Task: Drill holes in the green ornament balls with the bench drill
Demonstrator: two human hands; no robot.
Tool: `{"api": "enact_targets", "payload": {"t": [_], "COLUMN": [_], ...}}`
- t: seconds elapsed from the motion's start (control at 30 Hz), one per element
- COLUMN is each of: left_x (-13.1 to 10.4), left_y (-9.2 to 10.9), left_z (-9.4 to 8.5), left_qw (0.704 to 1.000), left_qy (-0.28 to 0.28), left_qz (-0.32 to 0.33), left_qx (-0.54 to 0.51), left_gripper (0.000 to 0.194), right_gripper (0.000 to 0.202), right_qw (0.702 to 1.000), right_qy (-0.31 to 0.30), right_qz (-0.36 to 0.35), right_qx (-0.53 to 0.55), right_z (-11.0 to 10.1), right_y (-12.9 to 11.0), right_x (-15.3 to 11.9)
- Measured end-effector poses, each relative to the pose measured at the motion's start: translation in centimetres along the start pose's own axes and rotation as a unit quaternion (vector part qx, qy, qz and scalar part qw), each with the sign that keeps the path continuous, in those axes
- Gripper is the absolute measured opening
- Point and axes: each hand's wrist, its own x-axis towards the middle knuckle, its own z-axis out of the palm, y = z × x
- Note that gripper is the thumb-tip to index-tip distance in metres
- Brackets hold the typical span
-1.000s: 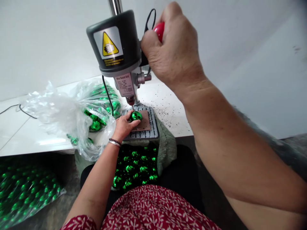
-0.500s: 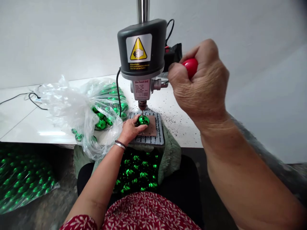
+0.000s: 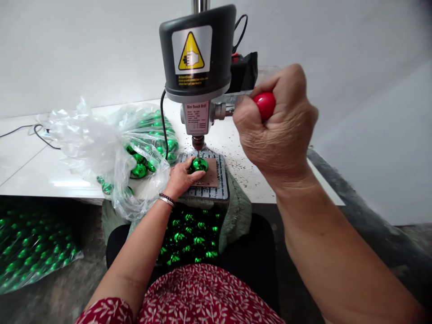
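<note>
My right grip [image 3: 283, 123] is wrapped around the red knob [image 3: 265, 106] of the bench drill [image 3: 197, 90], while my left grip [image 3: 180, 177] holds a shiny green ball [image 3: 200, 165] between thumb and fingers. The ball sits on a brown board [image 3: 212, 176] on the drill's base [image 3: 222, 186], under the bit [image 3: 198, 154]; to the left, a clear bag [image 3: 89, 141] of balls rests on the counter [image 3: 30, 182].

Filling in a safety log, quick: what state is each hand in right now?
Left hand: closed on a green ball, under the bench drill.
Right hand: closed, holding the red knob.
</note>
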Motion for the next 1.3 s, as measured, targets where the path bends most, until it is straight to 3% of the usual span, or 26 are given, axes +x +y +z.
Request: {"api": "enact_targets", "payload": {"t": [0.17,0.4,0.67,0.83,0.97,1.1,1.17,1.3], "left_x": [0.0,0.0,0.0,0.0,0.0,-0.6,-1.7,-5.5], "left_y": [-0.3,-0.2,-0.8,-0.9,-0.4,0.2,0.4,0.1], "left_z": [0.2,0.1,0.6,0.7,0.9,0.7,0.0,-2.5], "left_qw": [1.0,1.0,0.997,0.997,0.998,0.995,0.992,0.991], "left_qy": [0.005,0.003,0.026,0.029,0.029,0.056,0.055,-0.014], "left_qz": [0.008,0.007,0.034,0.036,0.017,0.021,0.033,0.046], "left_qx": [-0.01,0.003,-0.067,-0.067,-0.062,-0.082,-0.107,-0.123], "left_gripper": [0.062,0.059,0.054,0.053,0.053,0.042,0.038,0.046], "right_gripper": [0.02,0.019,0.014,0.015,0.023,0.027,0.024,0.017], "right_qw": [0.999,0.998,0.987,0.989,0.988,0.995,0.997,0.995], "right_qy": [0.045,0.063,0.146,0.14,0.155,0.092,0.053,0.032], "right_qz": [-0.017,-0.011,-0.065,-0.053,-0.017,0.022,0.039,0.09], "right_qx": [0.004,0.022,-0.009,-0.002,0.008,0.022,0.027,0.012], "right_z": [0.7,1.4,2.3,2.9,2.6,1.5,1.0,0.7], "right_y": [0.3,0.9,1.4,1.7,0.9,0.0,-0.2,-0.4], "right_x": [-1.0,-2.5,-3.9,-5.5,-2.9,2.2,3.9,4.5]}}
